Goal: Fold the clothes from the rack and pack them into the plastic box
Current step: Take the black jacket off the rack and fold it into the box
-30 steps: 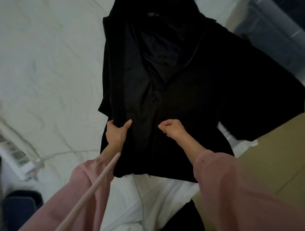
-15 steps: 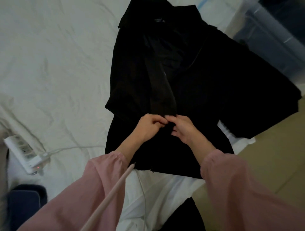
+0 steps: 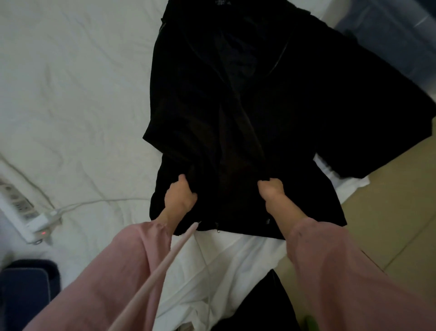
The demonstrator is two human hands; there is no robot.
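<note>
Jacket point(image 3: 236, 118), black, lies spread mid-frame on the white bedsheet point(image 3: 82, 94); left hand point(image 3: 180, 197) and right hand point(image 3: 271, 191) each clutch its lower front. Power strip point(image 3: 21, 212) sits lower left, plastic box point(image 3: 389, 30) blurry upper right.

i lose the collar of the black jacket point(image 3: 236, 106) past the top edge, and the label point(image 3: 220, 2) there is too small for me to read. the fingertips of the left grip point(image 3: 180, 200) and right grip point(image 3: 271, 191) are buried in its folds, out of my sight. the plastic box point(image 3: 389, 30) is a blur cut off at the upper right corner, and the power strip point(image 3: 21, 212) runs off the left edge.
</note>
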